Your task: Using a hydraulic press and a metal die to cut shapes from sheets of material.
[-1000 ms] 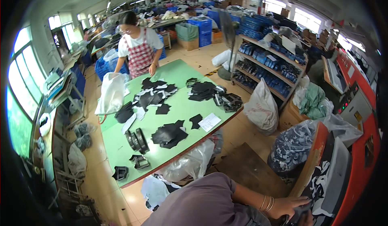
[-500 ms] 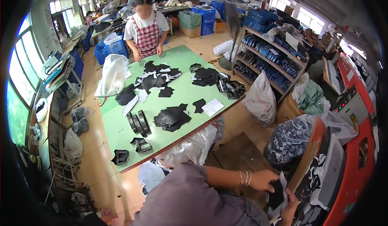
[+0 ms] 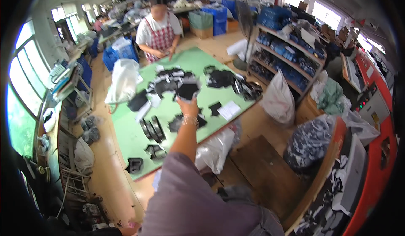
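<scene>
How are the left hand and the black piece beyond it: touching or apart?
Touching: the head view shows the left hand closed on the black piece.

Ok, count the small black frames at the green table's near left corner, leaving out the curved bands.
2: one frame sits at the corner, the other frame just to its right. Nothing there seems to hide another.

The person's left arm (image 3: pixel 181 168) is extending forward, nearly straight; a loose mauve sleeve (image 3: pixel 181 198) is covering its upper part, while the forearm (image 3: pixel 186 140) is showing bare; pale bangles (image 3: pixel 190 120) are circling the wrist; the left hand (image 3: pixel 188 105) is pointing away from the body, gripping at its fingertips.
</scene>
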`<state>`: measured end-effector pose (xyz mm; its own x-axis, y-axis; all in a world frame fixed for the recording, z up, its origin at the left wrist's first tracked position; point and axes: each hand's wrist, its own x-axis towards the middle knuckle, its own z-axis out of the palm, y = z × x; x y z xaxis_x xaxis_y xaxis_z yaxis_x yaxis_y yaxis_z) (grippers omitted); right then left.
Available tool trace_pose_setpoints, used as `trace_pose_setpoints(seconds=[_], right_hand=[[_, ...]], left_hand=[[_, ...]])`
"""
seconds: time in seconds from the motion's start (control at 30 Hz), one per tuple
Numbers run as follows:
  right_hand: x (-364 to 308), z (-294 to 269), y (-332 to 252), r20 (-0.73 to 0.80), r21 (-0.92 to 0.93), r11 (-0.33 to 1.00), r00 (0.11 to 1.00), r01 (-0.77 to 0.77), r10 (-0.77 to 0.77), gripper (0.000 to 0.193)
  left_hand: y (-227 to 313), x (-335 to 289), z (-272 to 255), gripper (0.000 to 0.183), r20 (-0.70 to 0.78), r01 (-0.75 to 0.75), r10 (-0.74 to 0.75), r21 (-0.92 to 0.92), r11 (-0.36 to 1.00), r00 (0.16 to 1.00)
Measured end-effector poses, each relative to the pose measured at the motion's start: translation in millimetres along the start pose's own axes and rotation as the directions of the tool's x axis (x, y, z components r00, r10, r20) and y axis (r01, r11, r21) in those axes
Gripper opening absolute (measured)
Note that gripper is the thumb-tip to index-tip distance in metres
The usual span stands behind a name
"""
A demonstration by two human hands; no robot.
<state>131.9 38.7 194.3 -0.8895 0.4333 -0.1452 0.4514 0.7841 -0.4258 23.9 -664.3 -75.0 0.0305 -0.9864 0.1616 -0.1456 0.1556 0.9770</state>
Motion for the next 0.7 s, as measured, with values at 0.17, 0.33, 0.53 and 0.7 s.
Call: trace_pose_setpoints(seconds=[0.17, 0.33, 0.53, 0.7], right_hand=[[-186, 19, -388, -0.004, -0.018, 0.997, 0.997, 0.073, -0.074, 0.054], [-184, -14, -471, -0.057, -0.05, 0.994, 0.994, 0.094, -0.097, 0.053], [35, -21, -197, -0.22, -0.093, 0.99, 0.972, -0.108, 0.086, 0.053], [-33, -2, 387, -0.438, -0.056, 0.867, 0.793, -0.495, 0.425, 0.054]], left_hand=[[-40, -78, 22, 0.052, 0.57, 0.347, -0.342, 0.103, 0.932, 0.747], [25, -180, 98, 0.042, 0.863, -0.033, -0.087, 0.119, 0.992, 0.498], [181, -397, 235, 0.03, 0.95, -0.204, 0.292, -0.309, 0.929, -0.11], [262, -580, 295, 0.026, 0.55, -0.041, 0.627, -0.769, 0.638, -0.551]])
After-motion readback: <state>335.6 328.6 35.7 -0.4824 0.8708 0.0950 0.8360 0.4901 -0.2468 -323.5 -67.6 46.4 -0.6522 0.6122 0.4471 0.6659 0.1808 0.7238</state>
